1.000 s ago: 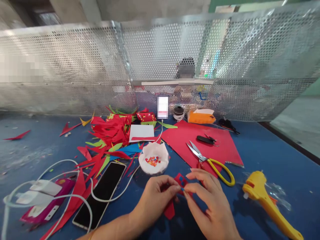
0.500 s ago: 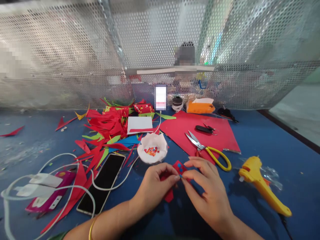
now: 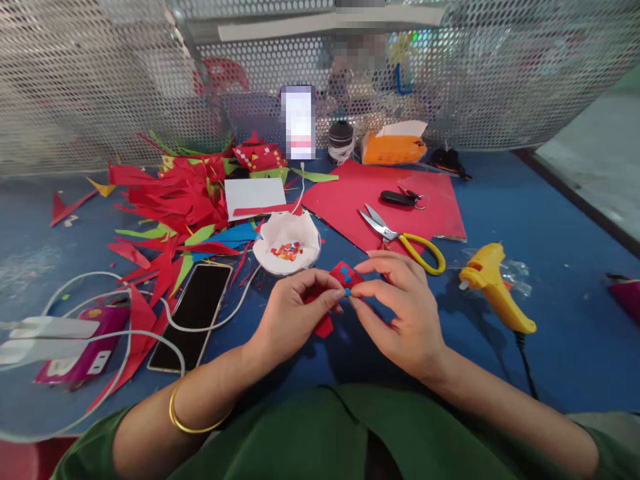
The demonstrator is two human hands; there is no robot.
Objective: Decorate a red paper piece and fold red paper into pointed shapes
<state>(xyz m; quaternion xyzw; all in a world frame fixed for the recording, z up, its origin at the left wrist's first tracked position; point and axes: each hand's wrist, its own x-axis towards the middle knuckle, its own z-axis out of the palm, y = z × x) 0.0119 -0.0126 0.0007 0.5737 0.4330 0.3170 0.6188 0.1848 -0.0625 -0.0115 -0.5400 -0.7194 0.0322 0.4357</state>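
In the head view my left hand (image 3: pixel 303 310) is closed on a folded red paper piece (image 3: pixel 324 327), pinching it between thumb and fingers. Small blue paper squares (image 3: pixel 345 271) sit on its upper face. My right hand (image 3: pixel 403 307) meets it from the right, thumb and a finger closed at a small blue square (image 3: pixel 347 292) by the left thumb tip. The right index finger lies close to the paper's right edge. Just beyond the hands stands a white paper-lined bowl (image 3: pixel 265 243) holding tiny red and orange bits (image 3: pixel 287 251).
Yellow-handled scissors (image 3: pixel 423 250) and a black key fob (image 3: pixel 397 198) lie on red sheets (image 3: pixel 345 193). A yellow glue gun (image 3: pixel 500 290) is at right. At left are paper scraps (image 3: pixel 175 200), a phone (image 3: pixel 193 313), and white cables around a purple power strip (image 3: pixel 107 333).
The view has tilted down, so the table things appear higher and my green clothing shows. Both hands still hold the red piece together, with little change in their grip.
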